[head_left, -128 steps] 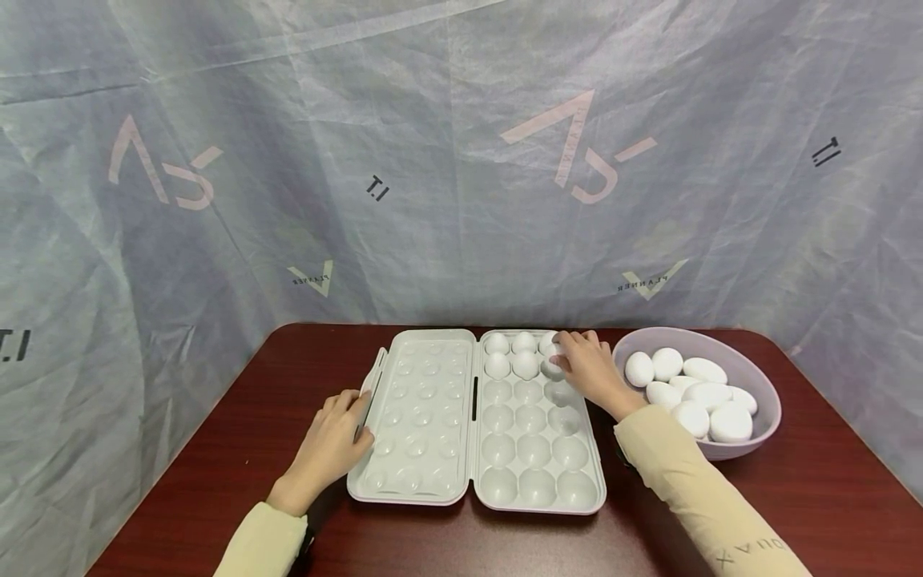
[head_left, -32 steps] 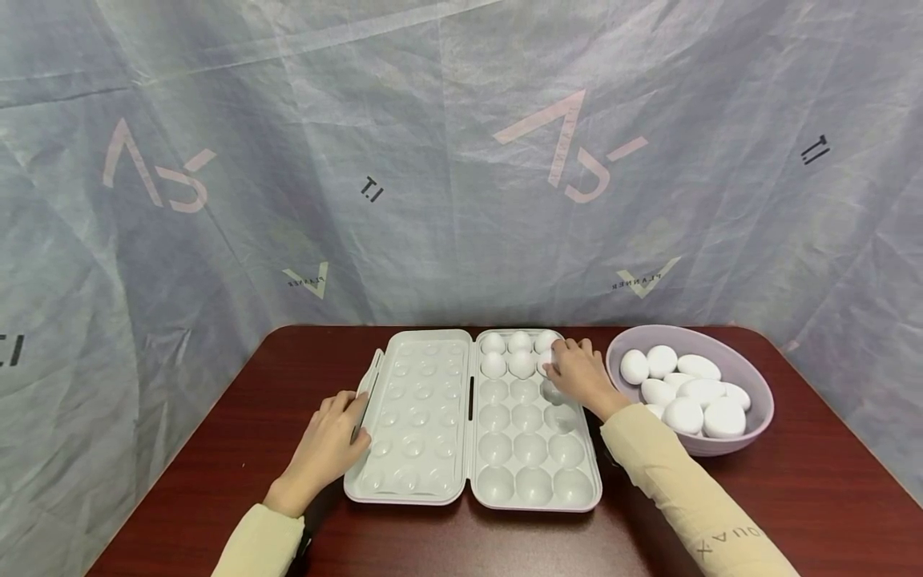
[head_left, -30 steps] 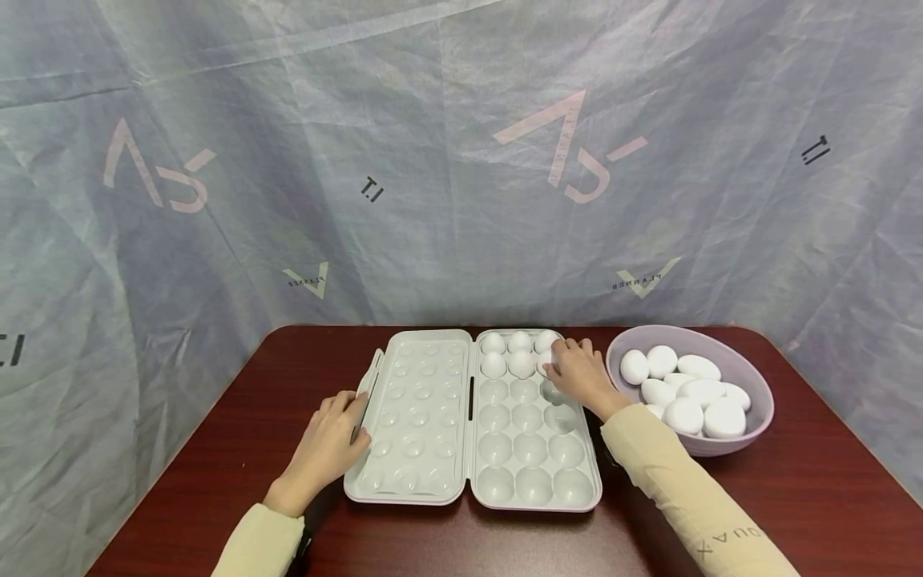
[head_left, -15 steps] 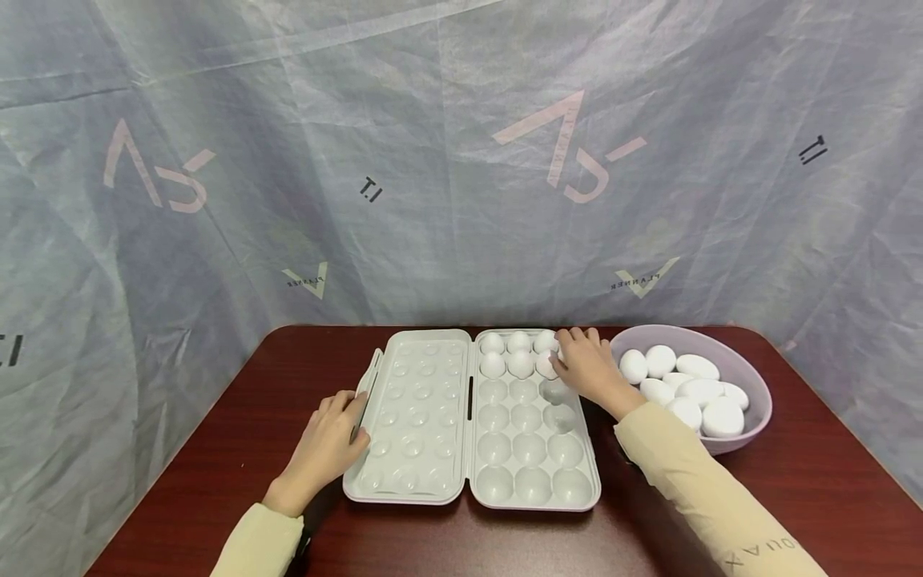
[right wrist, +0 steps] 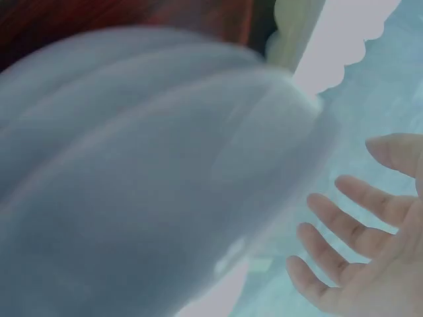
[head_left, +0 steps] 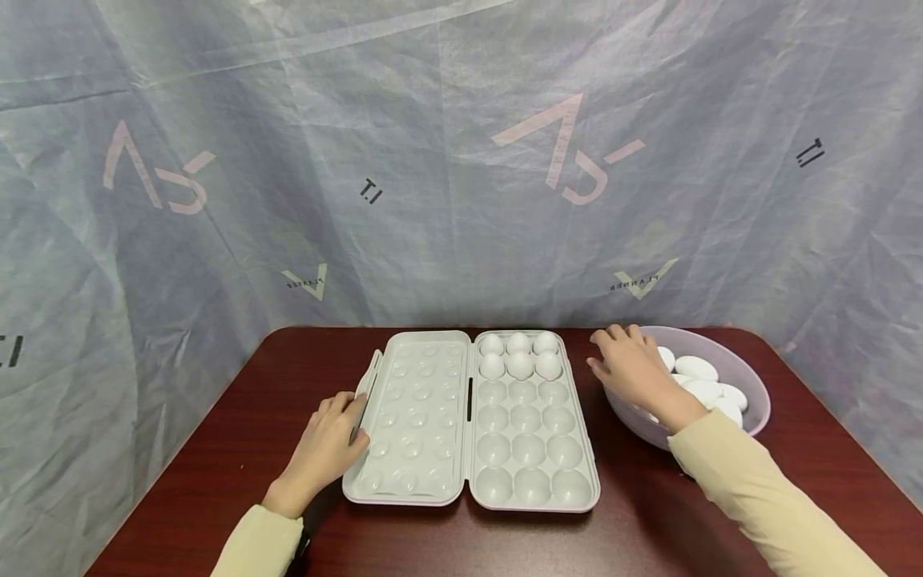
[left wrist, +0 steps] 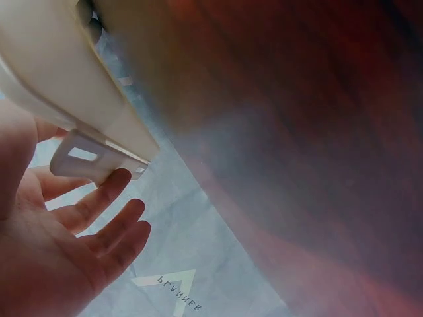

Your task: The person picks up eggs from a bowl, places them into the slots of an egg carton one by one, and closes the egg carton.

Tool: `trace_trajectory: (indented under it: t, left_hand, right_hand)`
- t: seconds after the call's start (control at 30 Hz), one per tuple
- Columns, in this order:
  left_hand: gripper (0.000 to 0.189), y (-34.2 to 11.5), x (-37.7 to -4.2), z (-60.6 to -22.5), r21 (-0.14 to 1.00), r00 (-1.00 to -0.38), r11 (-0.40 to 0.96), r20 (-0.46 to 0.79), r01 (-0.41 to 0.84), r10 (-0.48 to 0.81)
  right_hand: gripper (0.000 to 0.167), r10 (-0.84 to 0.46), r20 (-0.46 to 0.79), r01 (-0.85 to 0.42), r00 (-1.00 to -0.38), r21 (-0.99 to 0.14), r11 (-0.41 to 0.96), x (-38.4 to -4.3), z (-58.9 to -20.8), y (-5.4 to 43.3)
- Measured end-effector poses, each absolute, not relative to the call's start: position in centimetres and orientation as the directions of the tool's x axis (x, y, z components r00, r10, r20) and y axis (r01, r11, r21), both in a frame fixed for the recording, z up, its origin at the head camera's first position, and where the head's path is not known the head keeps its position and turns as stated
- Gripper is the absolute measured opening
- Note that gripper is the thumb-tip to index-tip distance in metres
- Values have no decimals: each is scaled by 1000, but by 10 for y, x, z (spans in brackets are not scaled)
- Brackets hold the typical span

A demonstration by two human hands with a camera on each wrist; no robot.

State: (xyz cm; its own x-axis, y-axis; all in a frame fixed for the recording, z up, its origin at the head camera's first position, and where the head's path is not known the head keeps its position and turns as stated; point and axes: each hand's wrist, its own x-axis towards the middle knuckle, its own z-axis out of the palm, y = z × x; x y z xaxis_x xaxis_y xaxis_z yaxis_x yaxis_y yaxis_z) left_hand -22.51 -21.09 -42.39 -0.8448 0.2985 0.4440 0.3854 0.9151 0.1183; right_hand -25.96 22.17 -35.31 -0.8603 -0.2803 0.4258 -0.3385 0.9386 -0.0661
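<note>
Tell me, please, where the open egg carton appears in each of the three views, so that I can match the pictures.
Head: lower middle; the egg carton lies open on the table.
Left wrist: upper left; only part of the egg carton shows.
Right wrist: upper right; a pale, scalloped strip seems to be the egg carton.
Shared landmark: the dark red table, right in left wrist, top left in right wrist.

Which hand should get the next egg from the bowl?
Probably the right. The right hand is beside the eggs in the bowl and holds nothing. The left hand is at the lid flap, across the carton from them.
</note>
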Motion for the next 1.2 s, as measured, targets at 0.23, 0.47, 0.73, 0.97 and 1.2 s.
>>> trace_trajectory:
  t: [0.23,0.47,0.73,0.97,1.2]
  left_hand:
    - [46,-211,-225,-423,120,-846,916,443,383,296]
    - [46,-210,-224,-423,120,-847,916,442,382,295]
    - [46,-211,-224,-424,118,-842,915,450,386,297]
    - [45,-210,-224,-423,118,-843,915,447,386,298]
    - [45,-211,-224,-423,118,-843,914,447,387,299]
  right_hand:
    - [32,-256,346,-304,-902,-92,948,-246,-343,252]
    - [30,-246,332,-287,-910,-79,955,-239,-343,280]
    - [27,-245,321,-286,-915,-88,954,-231,-347,300]
    - [23,-224,267,-256,-937,-93,962,-225,-349,312]
    - [26,-213,235,-240,-948,-94,966,-223,-353,322]
